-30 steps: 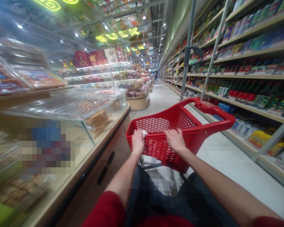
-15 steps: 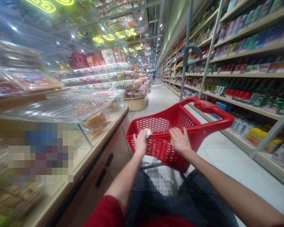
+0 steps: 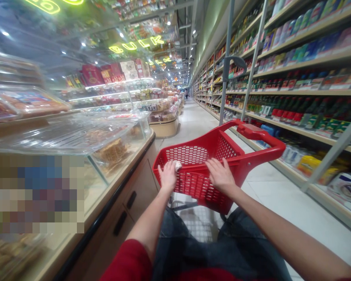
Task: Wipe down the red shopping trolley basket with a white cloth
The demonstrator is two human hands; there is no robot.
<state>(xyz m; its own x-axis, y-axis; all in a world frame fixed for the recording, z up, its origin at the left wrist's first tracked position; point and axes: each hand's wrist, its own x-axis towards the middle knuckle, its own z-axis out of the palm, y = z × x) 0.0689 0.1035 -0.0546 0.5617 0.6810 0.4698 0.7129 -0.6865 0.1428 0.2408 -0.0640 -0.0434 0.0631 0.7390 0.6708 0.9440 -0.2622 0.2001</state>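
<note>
A red plastic shopping cart (image 3: pixel 216 150) stands in front of me in a supermarket aisle, its basket showing nothing inside. My left hand (image 3: pixel 167 176) is wrapped over the near rim at the left corner, with a small crumpled white paper (image 3: pixel 178 165) under its fingers. My right hand (image 3: pixel 220 175) grips the same rim further right. The cart's thick red handle (image 3: pixel 259 134) sticks up at the far right side.
A long glass-topped display counter (image 3: pixel 105 156) with baked goods runs along my left. Tall shelves (image 3: pixel 295 89) packed with bottles and packages line the right. The pale tiled aisle floor (image 3: pixel 193 121) stretches ahead, with neon BULK letters (image 3: pixel 137 43) overhead.
The cart and I have rolled forward along the aisle; counter and shelves slid back past me. Both hands stay on the rim.
</note>
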